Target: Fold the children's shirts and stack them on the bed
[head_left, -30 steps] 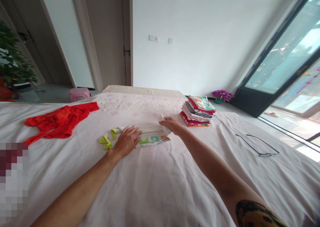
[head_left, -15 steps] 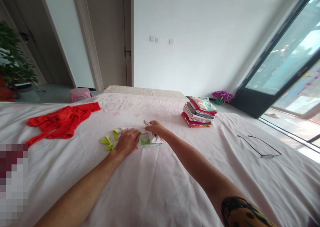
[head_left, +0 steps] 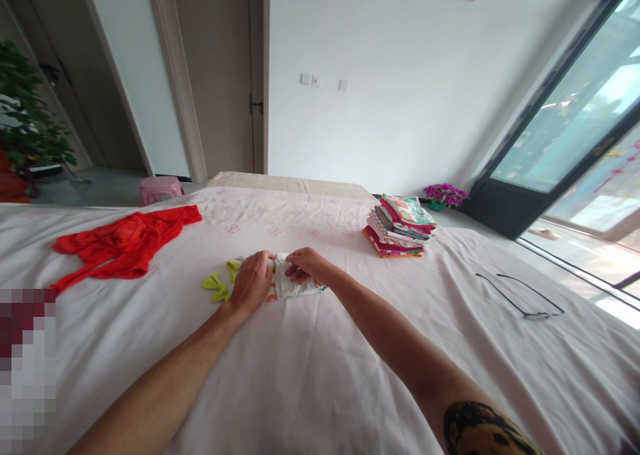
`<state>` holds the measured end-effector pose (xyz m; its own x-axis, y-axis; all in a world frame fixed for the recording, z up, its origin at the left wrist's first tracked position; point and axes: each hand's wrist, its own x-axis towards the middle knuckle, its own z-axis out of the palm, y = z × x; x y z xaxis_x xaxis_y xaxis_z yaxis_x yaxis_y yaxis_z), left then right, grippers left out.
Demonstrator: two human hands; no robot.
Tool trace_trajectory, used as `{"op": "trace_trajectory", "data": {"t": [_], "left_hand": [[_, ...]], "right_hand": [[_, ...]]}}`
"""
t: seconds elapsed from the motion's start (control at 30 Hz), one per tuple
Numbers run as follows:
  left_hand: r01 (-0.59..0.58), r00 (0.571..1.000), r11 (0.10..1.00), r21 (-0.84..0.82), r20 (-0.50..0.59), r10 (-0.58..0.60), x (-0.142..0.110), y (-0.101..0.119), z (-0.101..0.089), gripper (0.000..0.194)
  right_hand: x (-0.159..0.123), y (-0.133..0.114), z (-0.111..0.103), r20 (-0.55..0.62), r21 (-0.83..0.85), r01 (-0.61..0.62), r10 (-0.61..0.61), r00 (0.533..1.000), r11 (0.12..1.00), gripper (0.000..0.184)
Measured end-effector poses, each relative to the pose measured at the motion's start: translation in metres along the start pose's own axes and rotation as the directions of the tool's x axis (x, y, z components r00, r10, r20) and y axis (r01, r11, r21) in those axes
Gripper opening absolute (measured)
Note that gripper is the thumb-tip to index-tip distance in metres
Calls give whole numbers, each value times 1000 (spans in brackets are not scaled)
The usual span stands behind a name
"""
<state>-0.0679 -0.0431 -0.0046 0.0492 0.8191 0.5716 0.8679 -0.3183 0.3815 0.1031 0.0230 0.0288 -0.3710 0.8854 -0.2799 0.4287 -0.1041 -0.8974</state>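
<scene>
A small white printed garment [head_left: 281, 285] with orange and green patches lies partly folded on the bedsheet, and lime-green ties [head_left: 216, 287] stick out at its left end. My left hand [head_left: 253, 278] rests on the garment's left part, fingers bent and closed on the cloth near the folded edge. From the right, my right hand [head_left: 309, 266] grips the white flap that lies across the middle, its fingers curled over the fabric. Both palms hide parts of the garment.
A red garment [head_left: 130, 238] lies spread at the left. To the right stands a stack of folded clothes [head_left: 400, 228], with eyeglasses [head_left: 537, 313] nearer me. Beyond the bed [head_left: 300, 375] are a pink stool [head_left: 161, 189] and purple flowers [head_left: 445, 193].
My right hand has lowered the lifted white cloth and laid it leftward across the garment. My left hand has curled from lying flat, its fingers now at the folded edge.
</scene>
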Motion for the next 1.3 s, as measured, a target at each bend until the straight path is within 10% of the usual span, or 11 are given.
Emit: {"op": "trace_trajectory", "data": {"t": [0.13, 0.23, 0.43, 0.53, 0.73, 0.9, 1.13, 1.3], "left_hand": [[-207, 977, 978, -39, -65, 204, 2, 7, -6, 32], [-285, 959, 959, 14, 11, 284, 3, 13, -1, 38], [-283, 944, 938, 201, 233, 235, -9, 8, 26, 48], [-258, 948, 936, 240, 250, 197, -14, 4, 32, 48], [-224, 954, 937, 269, 257, 154, -16, 7, 28, 50], [-196, 959, 940, 279, 253, 125, -17, 12, 25, 51], [-220, 964, 943, 250, 206, 170, -12, 17, 19, 49], [-320, 936, 939, 123, 193, 294, -9, 34, 9, 40]], "right_hand": [[-5, -7, -15, -193, 27, 86, -79, 978, 996, 28], [-8, -5, -21, -316, -266, 203, -284, 905, 942, 35], [-18, 34, -10, 9, -795, 259, -417, 909, 548, 55], [-14, 47, -10, 58, -820, 265, -386, 920, 507, 57], [-1, 38, -45, -416, -611, -89, -223, 882, 787, 46], [-3, 33, -54, -270, -470, -111, -23, 962, 876, 34], [-10, 36, -36, -243, 106, 142, -113, 963, 984, 19], [-25, 49, -82, -198, 331, 193, -132, 971, 924, 31]]}}
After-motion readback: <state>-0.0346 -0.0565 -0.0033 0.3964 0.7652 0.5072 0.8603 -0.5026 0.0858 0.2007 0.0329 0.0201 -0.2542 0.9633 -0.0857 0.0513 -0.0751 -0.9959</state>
